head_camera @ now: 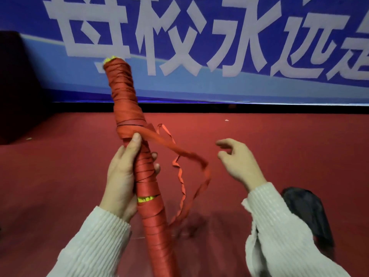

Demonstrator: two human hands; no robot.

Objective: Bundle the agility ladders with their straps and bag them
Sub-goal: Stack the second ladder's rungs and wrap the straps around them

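A long agility ladder bundle (127, 108), wound tightly in red strap with yellow rungs peeking out at the top and middle, stands tilted in front of me. My left hand (123, 172) grips its middle, thumb pressing the strap's last wrap. The loose end of the red strap (191, 156) swings out to the right in a blurred loop and trails down to the floor. My right hand (237, 160) hovers to the right of the loop, fingers loosely spread, holding nothing. A black bag (307, 212) lies on the floor at the right, behind my right sleeve.
Red carpet floor (279, 136) stretches all around. A blue banner (199, 47) with large white characters covers the wall ahead. A dark object (12, 86) stands at the far left.
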